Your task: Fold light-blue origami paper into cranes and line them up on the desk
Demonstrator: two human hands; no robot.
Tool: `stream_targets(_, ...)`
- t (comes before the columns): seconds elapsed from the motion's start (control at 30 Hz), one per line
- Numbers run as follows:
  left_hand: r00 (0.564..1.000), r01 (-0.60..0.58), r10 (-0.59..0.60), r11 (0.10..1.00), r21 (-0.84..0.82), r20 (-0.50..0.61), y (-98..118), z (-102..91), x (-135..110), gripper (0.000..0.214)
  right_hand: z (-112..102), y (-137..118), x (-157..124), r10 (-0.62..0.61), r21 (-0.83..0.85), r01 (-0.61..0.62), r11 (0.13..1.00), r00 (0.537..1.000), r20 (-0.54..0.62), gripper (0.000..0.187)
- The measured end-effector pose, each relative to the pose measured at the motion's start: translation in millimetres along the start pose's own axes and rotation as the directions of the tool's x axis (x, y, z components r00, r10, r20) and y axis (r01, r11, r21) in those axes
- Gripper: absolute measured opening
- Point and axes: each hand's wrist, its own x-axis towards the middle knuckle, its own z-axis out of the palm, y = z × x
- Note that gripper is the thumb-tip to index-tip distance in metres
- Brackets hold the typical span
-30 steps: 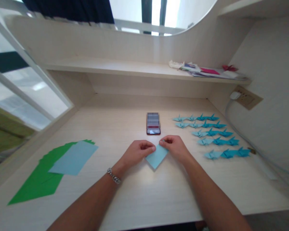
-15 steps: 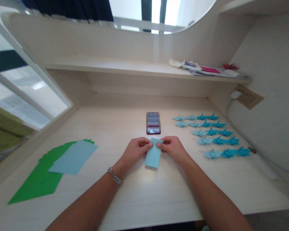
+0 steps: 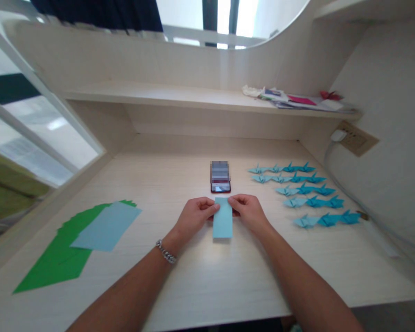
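Note:
A light blue strip of folded paper (image 3: 223, 223) is held upright between both hands, just above the desk. My left hand (image 3: 198, 212) pinches its left edge near the top, thumb in front and fingers behind. On the opposite side, my right hand (image 3: 249, 211) grips the upper right corner between thumb and fingers. Directly beyond the paper lies a phone (image 3: 220, 177) with its screen lit. Rows of blue origami cranes (image 3: 327, 220) stand to the right of my right hand.
At the left, a fan of green paper sheets (image 3: 51, 263) lies under light blue sheets (image 3: 107, 228). Papers (image 3: 302, 100) rest on the shelf (image 3: 180, 96) above. A white cable (image 3: 352, 198) runs from the wall socket (image 3: 358, 138) down the right side.
The folded paper has turned from a slight tilt to nearly straight. My right thumb has shifted from the paper's middle to its upper right corner.

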Motion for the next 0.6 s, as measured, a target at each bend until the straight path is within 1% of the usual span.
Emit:
stream_targets(0.13, 1.0, 0.011, -0.011, 1.0, -0.01, -0.011, -1.3, -0.3, 0.7, 0.022, 2.1, 2.8, 1.0, -0.002, 0.025, 0.001, 1.0, 1.0, 0.003, 0.035)
stream_targets(0.23, 0.999, 0.006, -0.007, 1.0, -0.023, -0.041, -2.5, -1.0, 1.3, 0.022, 2.9, 4.1, 0.5, 0.022, 0.045, -0.026, 0.999, 0.996, 0.083, 0.035)
stream_targets(0.3, 0.999, 0.004, -0.005, 0.999, -0.037, -0.038, -3.6, -1.6, 1.7, 0.022, 2.9, 4.3, -0.2, 0.035, 0.025, -0.038, 0.999, 0.992, 0.125, 0.032)
stream_targets(0.43, 0.998, -0.002, -0.003, 0.998, -0.071, -0.059, -6.3, -2.7, 2.9, 0.024, 2.2, 3.5, -1.6, 0.047, -0.023, -0.045, 0.999, 0.992, 0.115, 0.029)
stream_targets(0.5, 0.997, -0.013, 0.007, 0.997, -0.076, -0.077, -7.3, -3.4, 3.4, 0.023, 2.0, 3.2, -1.9, 0.042, -0.014, -0.041, 0.999, 0.992, 0.119, 0.028)
stream_targets(0.6, 0.997, -0.021, 0.015, 0.997, -0.078, -0.072, -8.2, -4.6, 3.9, 0.023, 2.1, 3.4, -1.8, 0.022, -0.001, -0.022, 1.0, 0.992, 0.122, 0.025)
